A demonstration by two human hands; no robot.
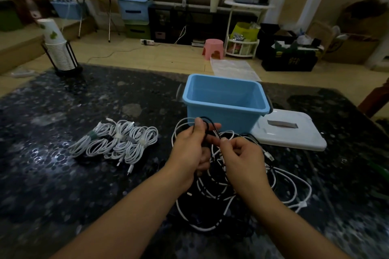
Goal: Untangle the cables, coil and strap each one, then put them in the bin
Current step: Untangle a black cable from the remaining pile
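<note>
A tangle of white and black cables (219, 191) lies on the dark speckled table in front of me. My left hand (189, 149) grips a bunch of black and white loops lifted above the tangle. My right hand (242, 157) pinches a cable strand right beside it, fingers curled. Behind the hands stands an open light-blue bin (226, 109) with nothing visible inside. To the left, several coiled, strapped white cables (117, 143) lie side by side on the table.
The bin's white lid (292, 134) lies flat to the right of the bin. A stack of paper cups in a black holder (59, 48) stands at the table's far left corner. The table's far edge (136, 69) runs behind the bin.
</note>
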